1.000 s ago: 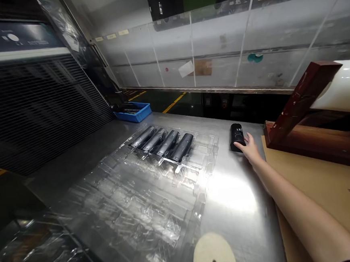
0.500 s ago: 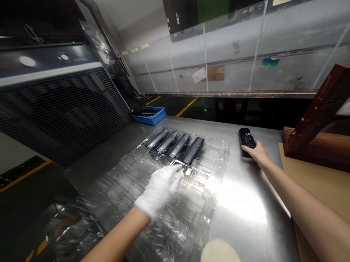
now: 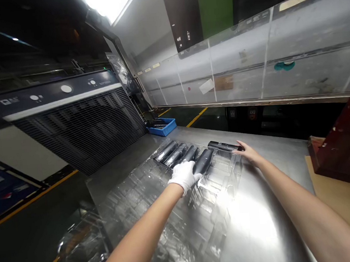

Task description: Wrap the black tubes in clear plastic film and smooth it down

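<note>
Your right hand (image 3: 248, 153) pinches the right end of the black tube (image 3: 223, 145) with thumb and fingers; the tube lies crosswise at the far right of the clear tray (image 3: 155, 185), and I cannot tell if it touches it; your left hand (image 3: 184, 176), in a white glove, curls by the near end of the rightmost dark tube (image 3: 203, 162) of four in a row; I cannot tell if it pinches that one or just rests there; hold the black tube softly but firmly, and mind its loose left end, so it does not bump the row; press lightly, as the tray looks thin and bendy; the metal table (image 3: 274, 159) gives you room on the right, up to the brown cardboard (image 3: 344, 202) and the red stand (image 3: 340, 146); watch the table's far edge, and the blue bin (image 3: 166, 128) at far left.
</note>
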A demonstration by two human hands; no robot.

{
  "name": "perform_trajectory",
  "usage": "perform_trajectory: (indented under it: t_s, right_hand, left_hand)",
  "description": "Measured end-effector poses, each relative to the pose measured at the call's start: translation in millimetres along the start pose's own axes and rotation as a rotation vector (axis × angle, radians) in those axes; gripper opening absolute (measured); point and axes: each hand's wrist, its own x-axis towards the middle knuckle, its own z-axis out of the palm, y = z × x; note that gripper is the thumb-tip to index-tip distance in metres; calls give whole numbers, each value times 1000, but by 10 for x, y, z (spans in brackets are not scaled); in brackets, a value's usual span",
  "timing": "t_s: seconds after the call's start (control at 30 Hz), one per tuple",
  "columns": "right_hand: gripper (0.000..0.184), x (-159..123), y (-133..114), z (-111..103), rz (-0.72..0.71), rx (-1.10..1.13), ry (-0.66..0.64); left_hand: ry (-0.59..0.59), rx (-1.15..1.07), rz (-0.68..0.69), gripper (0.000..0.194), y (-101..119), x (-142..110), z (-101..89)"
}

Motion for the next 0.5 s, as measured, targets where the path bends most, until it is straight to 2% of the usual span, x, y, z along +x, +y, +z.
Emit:
perform_trajectory:
  t_s: [0.17, 0.33, 0.4, 0.5]
  right_hand:
    - [39, 183, -3, 46, 87, -119, 40]
    - [34, 261, -103, 44, 167, -143, -85]
    - [32, 291, -222, 108, 137, -142, -135]
    - [32, 315, -432, 212, 8, -147, -198]
  left_hand:
    - [-82, 72, -39, 36, 145, 155, -36]
    - [-205, 70, -47, 37, 149, 313, -68]
    - [-242, 66, -50, 37, 127, 368, -76]
    - [-285, 39, -53, 38, 79, 448, -80]
